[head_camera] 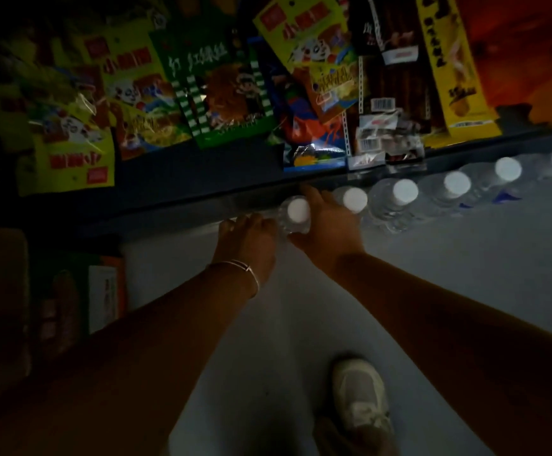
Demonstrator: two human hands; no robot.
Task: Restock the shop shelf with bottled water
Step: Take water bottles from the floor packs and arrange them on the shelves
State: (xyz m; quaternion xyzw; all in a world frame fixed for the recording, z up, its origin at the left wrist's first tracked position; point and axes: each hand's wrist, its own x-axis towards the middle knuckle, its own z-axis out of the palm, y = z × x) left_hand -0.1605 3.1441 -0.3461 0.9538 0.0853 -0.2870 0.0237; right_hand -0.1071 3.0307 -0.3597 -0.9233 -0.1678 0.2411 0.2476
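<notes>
A clear water bottle with a white cap (pixel 298 212) sits at the left end of a row of white-capped bottles (pixel 406 192) on a low shelf under a dark shelf edge (pixel 176 189). My left hand (pixel 251 245), with a thin bracelet at the wrist, holds the bottle's left side. My right hand (pixel 325 225) grips its right side, between it and the neighbouring bottle (pixel 355 199). The bottle bodies are blurred and partly hidden by both hands.
Hanging snack packets (pixel 225 93) fill the rack above the shelf edge. Boxes (pixel 103 297) stand in shadow at the lower left. Grey floor (pixel 465 291) lies below, with a white sneaker (pixel 362 399) near the bottom.
</notes>
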